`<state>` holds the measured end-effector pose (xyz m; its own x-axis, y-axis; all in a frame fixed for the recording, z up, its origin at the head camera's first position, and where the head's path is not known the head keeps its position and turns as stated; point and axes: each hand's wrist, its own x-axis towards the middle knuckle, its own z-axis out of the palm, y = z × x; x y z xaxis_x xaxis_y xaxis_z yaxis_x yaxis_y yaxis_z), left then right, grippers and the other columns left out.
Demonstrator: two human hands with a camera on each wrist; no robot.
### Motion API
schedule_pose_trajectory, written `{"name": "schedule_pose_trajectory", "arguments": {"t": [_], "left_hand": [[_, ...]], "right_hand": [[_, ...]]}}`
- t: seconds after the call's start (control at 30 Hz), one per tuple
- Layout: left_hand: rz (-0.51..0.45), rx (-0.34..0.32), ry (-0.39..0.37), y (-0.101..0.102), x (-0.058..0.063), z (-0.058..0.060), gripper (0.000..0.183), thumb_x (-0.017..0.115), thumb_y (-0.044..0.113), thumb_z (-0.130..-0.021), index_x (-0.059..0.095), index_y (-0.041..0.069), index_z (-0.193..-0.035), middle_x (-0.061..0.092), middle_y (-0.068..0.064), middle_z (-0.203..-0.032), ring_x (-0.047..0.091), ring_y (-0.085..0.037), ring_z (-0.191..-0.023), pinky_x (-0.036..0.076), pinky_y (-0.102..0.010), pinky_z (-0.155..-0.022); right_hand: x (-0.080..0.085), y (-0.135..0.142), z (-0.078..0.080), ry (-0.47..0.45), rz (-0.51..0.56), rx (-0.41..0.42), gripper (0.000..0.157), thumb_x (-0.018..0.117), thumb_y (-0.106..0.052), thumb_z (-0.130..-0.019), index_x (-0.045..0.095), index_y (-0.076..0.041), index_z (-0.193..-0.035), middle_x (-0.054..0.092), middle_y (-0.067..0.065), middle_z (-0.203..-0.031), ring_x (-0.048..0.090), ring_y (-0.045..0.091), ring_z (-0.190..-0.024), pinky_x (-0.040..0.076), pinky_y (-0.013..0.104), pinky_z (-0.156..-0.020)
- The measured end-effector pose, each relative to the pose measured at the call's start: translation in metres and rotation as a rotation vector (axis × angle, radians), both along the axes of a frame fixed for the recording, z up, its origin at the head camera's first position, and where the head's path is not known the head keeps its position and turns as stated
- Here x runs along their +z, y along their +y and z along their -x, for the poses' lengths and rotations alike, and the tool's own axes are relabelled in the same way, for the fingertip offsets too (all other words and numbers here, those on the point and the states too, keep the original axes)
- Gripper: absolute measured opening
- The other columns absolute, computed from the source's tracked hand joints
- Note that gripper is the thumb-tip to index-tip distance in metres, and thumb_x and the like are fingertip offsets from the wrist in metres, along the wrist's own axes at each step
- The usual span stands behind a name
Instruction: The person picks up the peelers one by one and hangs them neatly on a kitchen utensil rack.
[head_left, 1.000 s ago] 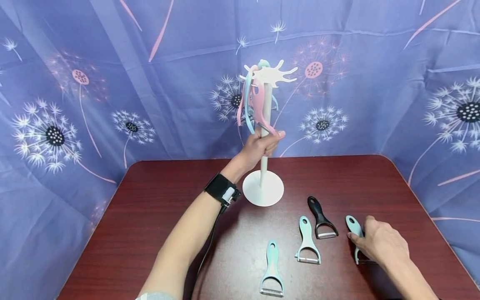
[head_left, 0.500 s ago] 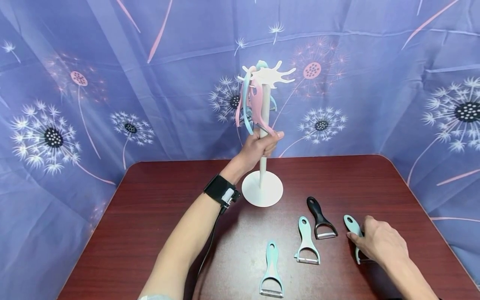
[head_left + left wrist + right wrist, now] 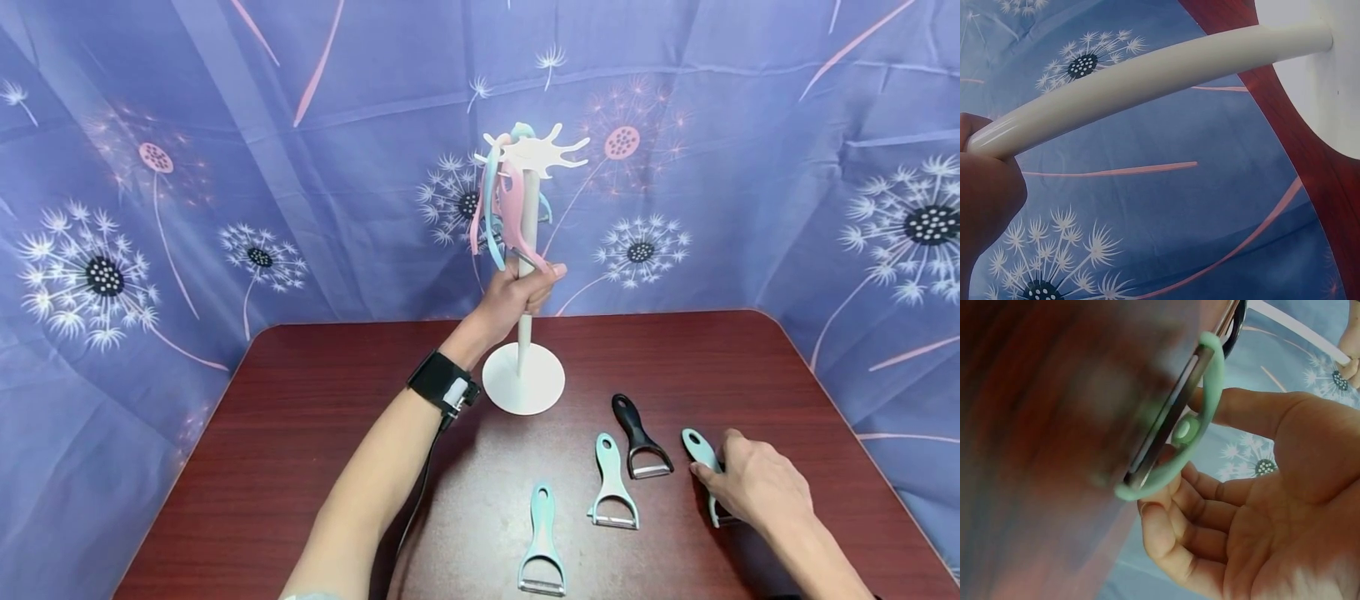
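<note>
In the head view my left hand (image 3: 516, 293) grips the pole of a white stand (image 3: 525, 333), just below its hooked top. A pink peeler (image 3: 512, 204) and several other pink and mint ones hang on the stand's left side. The left wrist view shows the pole (image 3: 1147, 78) running from the fingers to the round base. At the right of the table my right hand (image 3: 767, 485) pinches a mint green peeler (image 3: 701, 450) between thumb and fingers, partly covering it. From the right wrist, the peeler's blade end (image 3: 1175, 419) appears tilted close to the tabletop.
A black peeler (image 3: 639, 437) and a mint peeler (image 3: 612, 479) lie on the table left of my right hand. Another mint peeler (image 3: 542, 542) lies nearer the front. Behind the dark red table (image 3: 315, 433) hangs a blue dandelion-print cloth (image 3: 360, 167).
The mint peeler in my right hand has shifted slightly left, its handle nearer the black peeler. The left hand keeps its hold on the pole. The head view has drifted a little.
</note>
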<state>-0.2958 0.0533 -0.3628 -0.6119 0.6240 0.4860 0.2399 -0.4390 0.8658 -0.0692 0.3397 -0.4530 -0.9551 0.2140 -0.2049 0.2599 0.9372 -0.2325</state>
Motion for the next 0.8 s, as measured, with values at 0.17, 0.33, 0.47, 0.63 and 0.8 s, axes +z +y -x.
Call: {"name": "schedule_pose_trajectory", "arguments": {"t": [0.17, 0.33, 0.47, 0.63, 0.8], "left_hand": [[-0.003, 0.002, 0.006, 0.000, -0.002, 0.000, 0.049, 0.051, 0.009, -0.098, 0.031, 0.013, -0.053, 0.020, 0.000, -0.048, 0.017, -0.014, -0.041, 0.015, -0.026, -0.040], [0.008, 0.008, 0.011, 0.000, -0.001, 0.000, 0.050, 0.052, 0.013, -0.098, 0.031, 0.012, -0.053, 0.019, -0.001, -0.049, 0.017, -0.015, -0.042, 0.016, -0.026, -0.041], [0.020, 0.012, 0.021, -0.001, -0.001, 0.000, 0.050, 0.052, 0.014, -0.098, 0.030, 0.012, -0.053, 0.019, -0.002, -0.049, 0.017, -0.015, -0.042, 0.016, -0.027, -0.041], [0.024, 0.020, 0.029, -0.001, -0.001, -0.001, 0.050, 0.052, 0.015, -0.098, 0.031, 0.012, -0.053, 0.020, -0.002, -0.049, 0.017, -0.016, -0.042, 0.016, -0.027, -0.041], [0.048, 0.033, 0.025, -0.002, 0.000, -0.001, 0.048, 0.053, 0.016, -0.097, 0.030, 0.011, -0.055, 0.019, -0.002, -0.049, 0.018, -0.016, -0.042, 0.016, -0.028, -0.042]], "right_hand": [[0.000, -0.002, -0.002, 0.051, -0.003, 0.011, 0.040, 0.070, -0.044, -0.083, 0.050, -0.009, -0.080, 0.052, 0.008, -0.064, 0.053, 0.027, -0.056, 0.039, 0.047, -0.045], [0.003, -0.004, -0.002, 0.081, -0.004, 0.016, 0.039, 0.071, -0.042, -0.082, 0.052, -0.008, -0.085, 0.052, 0.006, -0.063, 0.052, 0.025, -0.055, 0.039, 0.044, -0.044], [0.007, -0.008, 0.000, 0.107, 0.004, 0.015, 0.039, 0.071, -0.041, -0.082, 0.054, -0.007, -0.090, 0.053, 0.005, -0.065, 0.052, 0.024, -0.056, 0.038, 0.042, -0.043], [0.009, -0.012, 0.004, 0.163, 0.005, 0.029, 0.037, 0.072, -0.040, -0.082, 0.056, -0.008, -0.091, 0.053, 0.002, -0.064, 0.052, 0.021, -0.056, 0.038, 0.041, -0.043], [0.009, -0.013, 0.009, 0.283, 0.006, 0.052, 0.038, 0.073, -0.042, -0.082, 0.057, -0.008, -0.093, 0.054, 0.002, -0.067, 0.053, 0.022, -0.057, 0.039, 0.042, -0.044]]}}
